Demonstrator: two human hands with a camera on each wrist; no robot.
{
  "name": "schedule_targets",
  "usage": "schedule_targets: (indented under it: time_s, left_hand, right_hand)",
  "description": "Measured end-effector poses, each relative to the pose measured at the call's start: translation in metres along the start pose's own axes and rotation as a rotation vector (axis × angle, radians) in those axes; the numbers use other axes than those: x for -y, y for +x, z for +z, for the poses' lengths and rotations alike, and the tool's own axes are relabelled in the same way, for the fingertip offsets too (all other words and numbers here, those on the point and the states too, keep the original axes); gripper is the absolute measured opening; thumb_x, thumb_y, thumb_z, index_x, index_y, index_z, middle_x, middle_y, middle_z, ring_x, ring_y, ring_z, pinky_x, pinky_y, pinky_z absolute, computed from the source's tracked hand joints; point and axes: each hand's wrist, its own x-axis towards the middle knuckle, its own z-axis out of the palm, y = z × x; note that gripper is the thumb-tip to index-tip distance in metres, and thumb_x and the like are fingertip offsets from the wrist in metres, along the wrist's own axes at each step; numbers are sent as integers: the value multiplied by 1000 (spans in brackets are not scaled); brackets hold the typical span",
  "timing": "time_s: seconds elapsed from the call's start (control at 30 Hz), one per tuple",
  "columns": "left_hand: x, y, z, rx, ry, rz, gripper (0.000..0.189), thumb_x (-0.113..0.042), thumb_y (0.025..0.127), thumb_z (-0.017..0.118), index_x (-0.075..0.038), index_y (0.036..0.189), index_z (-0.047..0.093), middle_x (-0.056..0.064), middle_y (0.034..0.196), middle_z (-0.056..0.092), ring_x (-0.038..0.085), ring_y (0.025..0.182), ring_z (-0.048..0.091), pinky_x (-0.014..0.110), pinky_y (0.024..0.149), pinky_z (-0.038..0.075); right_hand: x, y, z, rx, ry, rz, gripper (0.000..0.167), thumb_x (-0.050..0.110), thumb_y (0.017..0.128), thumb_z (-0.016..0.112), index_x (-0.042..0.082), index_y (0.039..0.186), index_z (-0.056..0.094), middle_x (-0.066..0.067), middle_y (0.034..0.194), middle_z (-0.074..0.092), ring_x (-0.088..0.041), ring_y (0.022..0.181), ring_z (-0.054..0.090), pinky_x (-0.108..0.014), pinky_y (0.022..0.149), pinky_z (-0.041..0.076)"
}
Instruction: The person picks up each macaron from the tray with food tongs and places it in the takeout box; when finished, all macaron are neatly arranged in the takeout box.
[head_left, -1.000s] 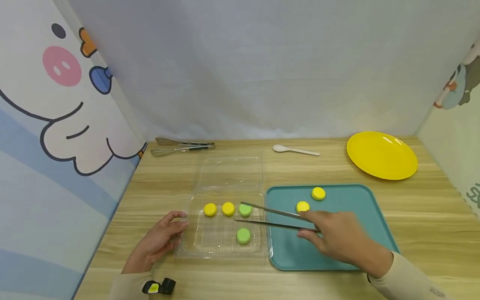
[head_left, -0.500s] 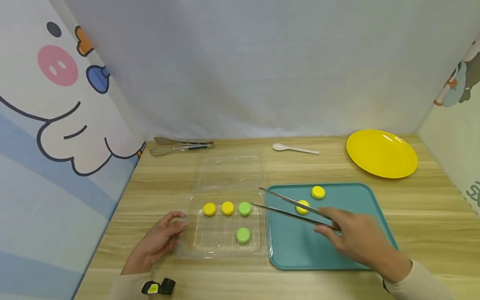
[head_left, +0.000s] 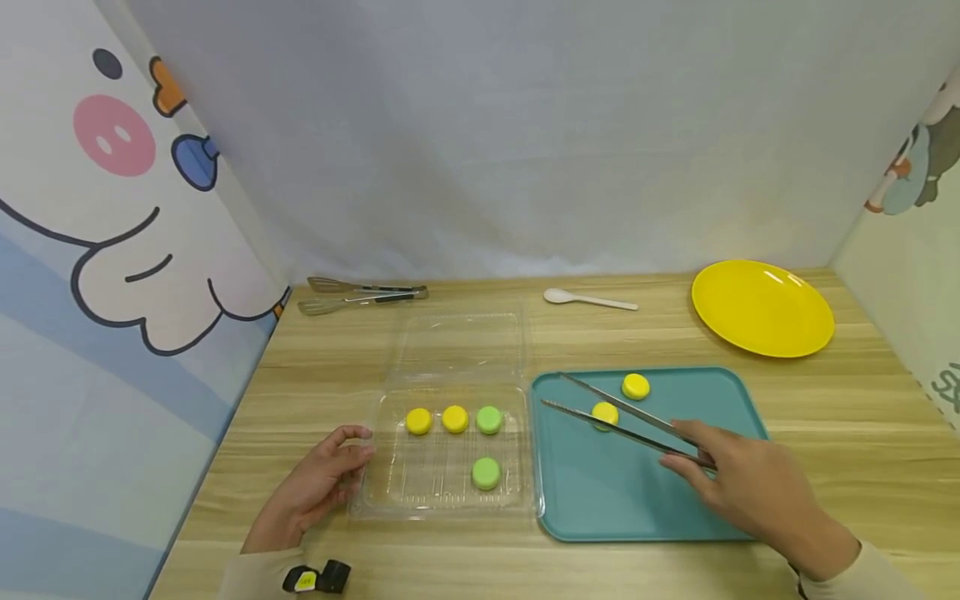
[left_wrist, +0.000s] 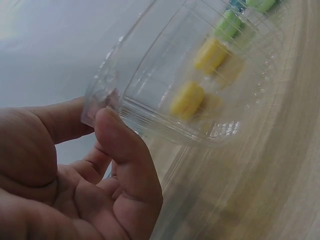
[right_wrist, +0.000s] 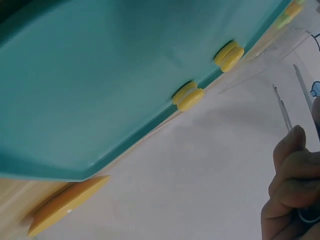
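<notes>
My left hand (head_left: 322, 477) pinches the left rim of a clear plastic clamshell box (left_wrist: 150, 100) between thumb and finger. Inside the box lie two yellow macarons (head_left: 418, 421) and two green macarons (head_left: 486, 473). In my right hand (head_left: 757, 492) I hold metal tongs (head_left: 622, 431), their arms apart with nothing gripped. The tongs reach over the teal tray (head_left: 600, 500), and one yellow macaron (head_left: 604, 411) on it shows between their arms from above. Another yellow macaron (head_left: 636, 386) lies on the tray just behind, apart from the tongs.
A second pair of tongs (head_left: 363, 295) lies at the back left of the wooden table (head_left: 427, 558). A white spoon (head_left: 591, 299) lies at the back middle, and a yellow plate (head_left: 762, 308) at the back right. The box's lid (head_left: 459, 343) is folded back flat.
My right hand has drawn the tongs to the right, from over the green macaron in the box to over the tray. The left hand stays at the box's rim.
</notes>
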Motion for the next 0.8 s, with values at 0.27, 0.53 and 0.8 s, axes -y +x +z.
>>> schedule_targets:
  time_s: [0.27,0.53,0.8]
  left_hand:
    - [-1,-1,0,-3,-3,0,18,-12,103,58,-14,117,48,-6,77,54,5,62,48,17,50,42]
    - [-2,-1,1,-19,-2,-17,18,-13,103,59,-14,117,48,-5,78,54,5,62,49,18,52,43]
    - [-3,-1,1,-34,-13,-36,18,-13,103,58,-14,118,48,-4,79,53,6,63,49,19,54,44]
  right_hand:
    - [-8,-7,-1,-9,-12,16,67,72,96,39,15,105,73,11,66,62,4,48,37,-20,37,26]
    - [-18,-21,-3,38,-44,27,63,73,94,42,17,103,71,13,65,61,5,46,32,-19,35,22]
    - [-24,-32,-4,52,-53,37,62,72,94,44,17,101,71,15,62,57,5,45,30,-20,35,23]
